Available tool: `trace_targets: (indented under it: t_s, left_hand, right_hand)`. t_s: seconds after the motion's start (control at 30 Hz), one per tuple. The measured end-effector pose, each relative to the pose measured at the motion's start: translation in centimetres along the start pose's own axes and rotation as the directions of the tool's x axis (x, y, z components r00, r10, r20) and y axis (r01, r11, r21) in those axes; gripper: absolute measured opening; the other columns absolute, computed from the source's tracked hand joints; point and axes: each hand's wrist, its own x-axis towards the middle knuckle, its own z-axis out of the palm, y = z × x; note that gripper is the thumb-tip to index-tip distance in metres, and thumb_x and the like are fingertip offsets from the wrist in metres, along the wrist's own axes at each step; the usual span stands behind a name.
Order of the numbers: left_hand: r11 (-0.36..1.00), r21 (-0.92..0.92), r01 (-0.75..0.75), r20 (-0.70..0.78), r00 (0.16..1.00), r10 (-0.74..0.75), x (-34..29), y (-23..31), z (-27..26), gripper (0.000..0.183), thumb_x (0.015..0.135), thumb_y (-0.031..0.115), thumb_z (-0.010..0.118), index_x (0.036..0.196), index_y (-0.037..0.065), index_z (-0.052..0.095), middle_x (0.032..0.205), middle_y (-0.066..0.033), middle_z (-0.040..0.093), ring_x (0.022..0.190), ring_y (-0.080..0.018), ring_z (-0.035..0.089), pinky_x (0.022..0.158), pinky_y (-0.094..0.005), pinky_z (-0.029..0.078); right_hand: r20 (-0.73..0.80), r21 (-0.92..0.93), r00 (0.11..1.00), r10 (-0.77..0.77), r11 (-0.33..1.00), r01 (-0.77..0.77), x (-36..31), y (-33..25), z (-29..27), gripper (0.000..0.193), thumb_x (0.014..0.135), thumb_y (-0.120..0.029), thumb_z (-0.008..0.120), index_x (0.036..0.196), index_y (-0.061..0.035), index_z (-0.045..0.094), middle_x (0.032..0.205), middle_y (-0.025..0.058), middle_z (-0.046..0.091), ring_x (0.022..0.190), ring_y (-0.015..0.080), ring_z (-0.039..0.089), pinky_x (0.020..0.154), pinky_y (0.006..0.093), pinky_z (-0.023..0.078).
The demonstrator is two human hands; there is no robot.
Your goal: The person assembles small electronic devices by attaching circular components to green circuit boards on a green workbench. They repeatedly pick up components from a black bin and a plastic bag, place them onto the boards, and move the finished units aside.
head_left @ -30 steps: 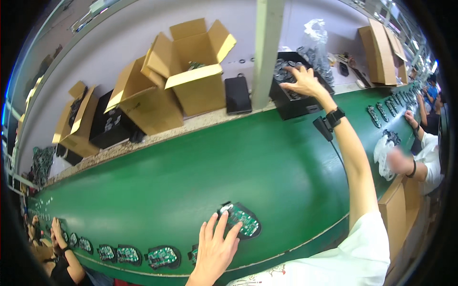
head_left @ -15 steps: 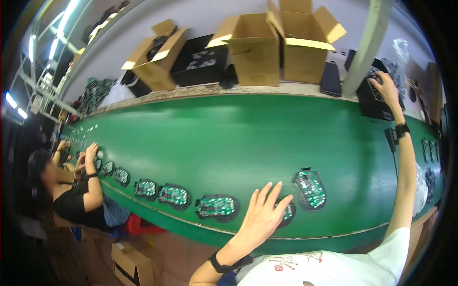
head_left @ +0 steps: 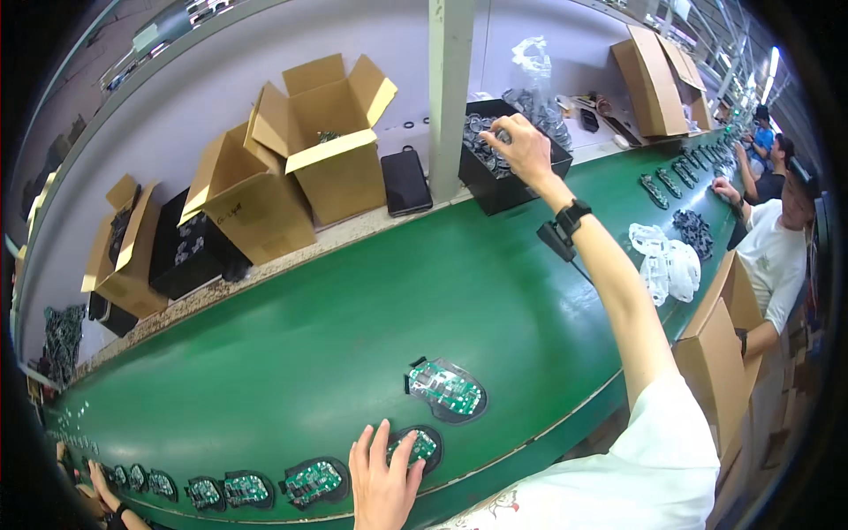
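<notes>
My right hand [head_left: 523, 148] is above a black bin [head_left: 502, 196] at the back, its thumb and fingers pinched together. Whether something small is between the fingertips I cannot make out. Dark ring-shaped parts [head_left: 480, 152] fill the bin. My left hand [head_left: 385, 481] rests at the near edge with fingers spread, touching a green circuit board [head_left: 422, 447] in a dark mouse-shaped shell and partly covering it. Just beyond that one lies another circuit board in its shell [head_left: 449, 389]. To the left, a row of similar boards [head_left: 314, 481] runs along the green bench [head_left: 336, 353].
Open cardboard boxes [head_left: 340, 181] and a dark phone-like slab [head_left: 406, 181] stand along the back ledge by a post [head_left: 448, 97]. White plastic bags [head_left: 667, 265] and a dark pile of parts [head_left: 692, 233] lie at right. A co-worker [head_left: 777, 256] sits by a cardboard box [head_left: 720, 353].
The view has swung to the right, bringing the bags and people there into sight. My right hand stays at the bin, its fingers now closed together; my left hand stays by the same board.
</notes>
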Motion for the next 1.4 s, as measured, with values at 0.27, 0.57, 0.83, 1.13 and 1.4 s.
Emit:
trace_targets:
  t_s: [0.27, 0.57, 0.83, 1.13, 1.4]
  left_hand:
    - [0.998, -0.045, -0.039, -0.008, 0.999, 0.039, -0.1, -0.8, 0.0, 0.04, 0.085, 0.01, 0.069, 0.124, 0.009, 0.062, 0.138, -0.0186, 0.051, 0.127, -0.04, 0.046, 0.106, -0.0463, 0.04]
    - [0.996, -0.088, -0.002, -0.014, 1.0, 0.001, 0.5, -1.4, -0.1, 0.036, 0.086, 0.008, 0.068, 0.122, 0.008, 0.063, 0.136, -0.0186, 0.053, 0.126, -0.0397, 0.048, 0.104, -0.046, 0.042]
    - [0.998, -0.068, 0.008, -0.026, 1.0, -0.01, 0.7, -1.5, -0.3, 0.037, 0.086, 0.007, 0.068, 0.123, 0.008, 0.063, 0.136, -0.0185, 0.053, 0.125, -0.0395, 0.048, 0.104, -0.0457, 0.042]
    - [0.992, -0.122, -0.012, -0.038, 0.999, 0.007, 0.0, -2.0, 0.0, 0.04, 0.084, 0.007, 0.069, 0.124, 0.008, 0.062, 0.135, -0.0187, 0.053, 0.125, -0.0398, 0.048, 0.104, -0.0457, 0.042]
    - [0.99, -0.13, -0.051, -0.059, 0.997, 0.043, 0.1, -2.2, 0.8, 0.041, 0.084, 0.009, 0.07, 0.124, 0.008, 0.062, 0.135, -0.0188, 0.053, 0.123, -0.0398, 0.049, 0.103, -0.0461, 0.042]
  right_hand:
    - [-0.01, 0.071, 0.996, -0.09, 0.993, 0.091, -3.3, -0.4, -0.3, 0.037, 0.084, -0.045, 0.072, 0.076, -0.0094, 0.068, 0.075, 0.0063, 0.061, 0.07, 0.0253, 0.064, 0.059, 0.0377, 0.049]
    - [-0.134, 0.104, 0.988, -0.079, 0.99, 0.094, -2.2, 0.1, 0.9, 0.025, 0.087, -0.032, 0.069, 0.075, -0.0093, 0.068, 0.061, 0.0117, 0.063, 0.054, 0.0293, 0.063, 0.051, 0.039, 0.047]
    - [-0.126, -0.039, 0.989, 0.071, 0.996, -0.076, 4.6, -3.4, 1.3, 0.041, 0.089, -0.044, 0.059, 0.076, -0.0072, 0.069, 0.071, 0.0177, 0.068, 0.067, 0.0367, 0.068, 0.062, 0.0455, 0.052]
    - [-0.006, -0.089, 0.993, -0.119, 0.989, 0.118, 0.4, -1.3, -0.1, 0.037, 0.083, -0.047, 0.072, 0.078, -0.011, 0.07, 0.09, 0.0018, 0.071, 0.094, 0.0246, 0.064, 0.07, 0.0412, 0.052]
    - [0.099, -0.103, 0.944, -0.316, 0.94, 0.325, -5.2, -2.0, -1.9, 0.038, 0.075, -0.043, 0.08, 0.07, -0.0078, 0.066, 0.074, 0.0037, 0.058, 0.081, 0.025, 0.055, 0.079, 0.0381, 0.046]
